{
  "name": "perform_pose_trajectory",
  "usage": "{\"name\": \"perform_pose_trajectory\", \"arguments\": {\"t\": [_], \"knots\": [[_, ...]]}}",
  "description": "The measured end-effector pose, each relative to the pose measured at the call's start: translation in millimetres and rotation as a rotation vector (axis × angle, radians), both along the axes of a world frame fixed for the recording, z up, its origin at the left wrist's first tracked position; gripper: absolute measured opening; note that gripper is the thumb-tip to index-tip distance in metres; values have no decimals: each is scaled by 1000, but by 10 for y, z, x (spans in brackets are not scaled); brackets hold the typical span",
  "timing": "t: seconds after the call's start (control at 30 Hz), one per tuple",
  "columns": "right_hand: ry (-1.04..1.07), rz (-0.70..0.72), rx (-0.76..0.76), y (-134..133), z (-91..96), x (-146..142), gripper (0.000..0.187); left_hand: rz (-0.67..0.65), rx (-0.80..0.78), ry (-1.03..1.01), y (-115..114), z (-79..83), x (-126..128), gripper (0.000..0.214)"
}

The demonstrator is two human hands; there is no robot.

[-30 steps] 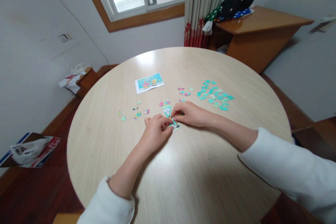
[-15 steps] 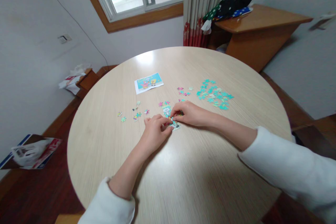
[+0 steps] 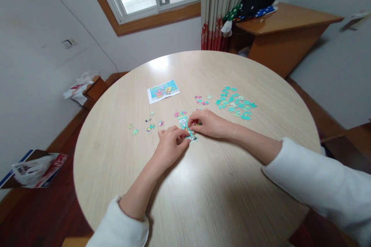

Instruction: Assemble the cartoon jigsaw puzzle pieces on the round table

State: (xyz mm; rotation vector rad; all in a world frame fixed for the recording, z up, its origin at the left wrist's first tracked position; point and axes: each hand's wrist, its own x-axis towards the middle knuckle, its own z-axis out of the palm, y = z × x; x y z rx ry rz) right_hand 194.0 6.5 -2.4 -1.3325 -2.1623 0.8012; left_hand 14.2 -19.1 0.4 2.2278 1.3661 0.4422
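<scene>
A small joined patch of jigsaw puzzle (image 3: 183,122) lies on the round table, partly covered by my fingers. My left hand (image 3: 171,142) rests at its lower left, thumb and forefinger closed at the patch's lower end. My right hand (image 3: 204,122) curls over the right side, its fingertips pinched on the patch near the middle. Whether a separate piece sits in either pinch is too small to make out. Pink pieces (image 3: 180,114) touch or lie close to the patch's top edge.
Loose pieces (image 3: 150,127) are scattered to the left. Pink pieces (image 3: 202,102) lie behind my right hand, and a pile of turquoise pieces (image 3: 236,103) spreads at the right. A printed cartoon picture (image 3: 163,91) lies farther back on the table (image 3: 203,200).
My right hand has shifted very slightly up off the patch's middle, showing a bit more of it. My left hand stays in place. The whole view has tilted a little.
</scene>
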Motion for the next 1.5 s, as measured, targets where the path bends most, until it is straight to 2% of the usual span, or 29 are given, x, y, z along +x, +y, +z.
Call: {"name": "perform_pose_trajectory", "arguments": {"t": [0.3,0.6,1.03,1.5], "knots": [[-5,-88,118,51,-21,28,14,10,44,-44,31,-50,-27,11],[-16,-88,121,46,5,37,15,-20,105,-23,33,-72,-47,26],[-58,-153,131,50,38,47,17,-107,79,73,20,-115,-72,49],[-128,-154,136,59,54,58,20,-100,40,97,17,-65,-59,49]]}}
